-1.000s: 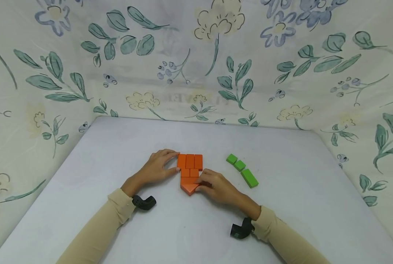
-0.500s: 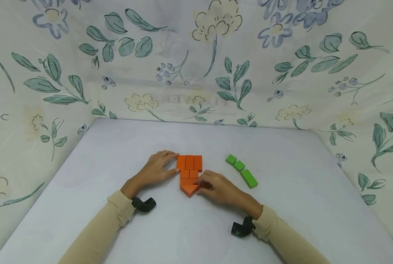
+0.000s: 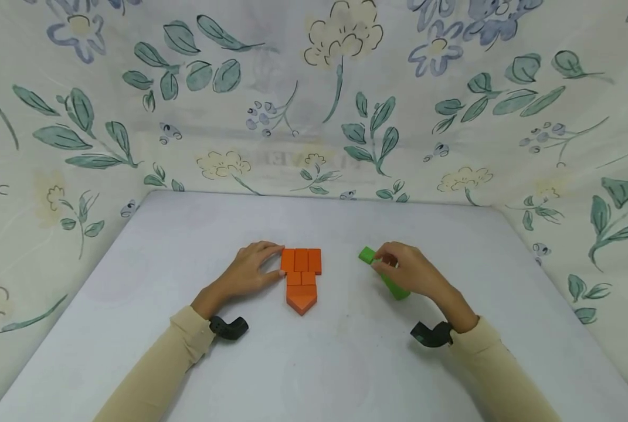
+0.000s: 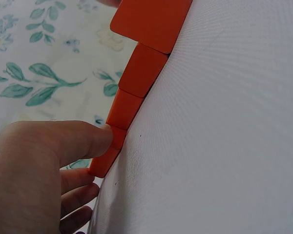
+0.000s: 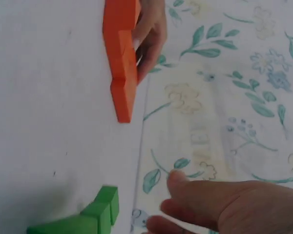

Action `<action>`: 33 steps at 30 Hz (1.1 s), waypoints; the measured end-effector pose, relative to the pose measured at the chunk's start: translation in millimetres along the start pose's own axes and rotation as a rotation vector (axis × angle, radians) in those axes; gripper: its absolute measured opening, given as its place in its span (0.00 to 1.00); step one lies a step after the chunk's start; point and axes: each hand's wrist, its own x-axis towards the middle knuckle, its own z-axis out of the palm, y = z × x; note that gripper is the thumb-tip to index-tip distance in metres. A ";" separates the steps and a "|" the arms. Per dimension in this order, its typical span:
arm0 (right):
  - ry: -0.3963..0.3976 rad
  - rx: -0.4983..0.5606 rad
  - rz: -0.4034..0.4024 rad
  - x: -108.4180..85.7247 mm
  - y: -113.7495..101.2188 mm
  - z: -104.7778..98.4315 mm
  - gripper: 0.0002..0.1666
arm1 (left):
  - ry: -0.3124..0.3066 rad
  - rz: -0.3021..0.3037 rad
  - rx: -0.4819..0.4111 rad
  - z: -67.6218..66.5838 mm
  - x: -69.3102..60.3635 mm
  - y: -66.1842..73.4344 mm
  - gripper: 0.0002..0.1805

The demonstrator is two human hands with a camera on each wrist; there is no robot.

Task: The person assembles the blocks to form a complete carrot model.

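Note:
Orange wooden blocks lie flat against each other in an arrow-like shape. At its top sit three upright oblong blocks, with two small blocks below and a pointed end towards the person. The left hand touches the leftmost oblong block with thumb and forefinger, at its near and far corners. Over the green blocks hovers the right hand, thumb and forefinger apart. It hides the middle green cube in the head view; the far green cube and the long green block show beside it.
A white table carries all the blocks. Floral cloth rises behind it and at both sides. Each wrist wears a black camera mount, such as the left one.
The right hand has left the pointed end of the orange shape and moved right and away from the person to the green blocks. The left hand stays at the oblong block.

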 end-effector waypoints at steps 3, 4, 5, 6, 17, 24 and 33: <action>-0.045 -0.069 0.161 -13.5 9.8 -5.2 0.18 | -0.005 0.003 0.001 0.2 -0.2 0.3 0.35; -0.070 -0.079 0.195 -17.4 11.8 -4.9 0.21 | -0.004 0.003 0.006 -0.9 -0.3 0.0 0.35; -0.096 -0.093 0.217 -20.8 13.6 -4.0 0.24 | -0.001 0.004 0.009 -2.1 -0.4 -0.3 0.35; -0.115 -0.102 0.232 -23.5 14.6 -2.7 0.25 | 0.003 0.004 0.010 -3.3 -0.5 -0.5 0.35; -0.130 -0.076 0.279 -30.9 24.6 2.5 0.20 | 0.015 0.007 -0.008 4.1 0.8 -4.4 0.35; -0.152 -0.044 0.290 -32.8 28.1 -0.8 0.21 | 0.017 0.008 -0.002 4.0 1.4 -3.8 0.36; -0.166 -0.053 0.257 -32.8 29.2 -2.1 0.21 | 0.022 0.013 -0.012 3.6 0.3 -2.1 0.35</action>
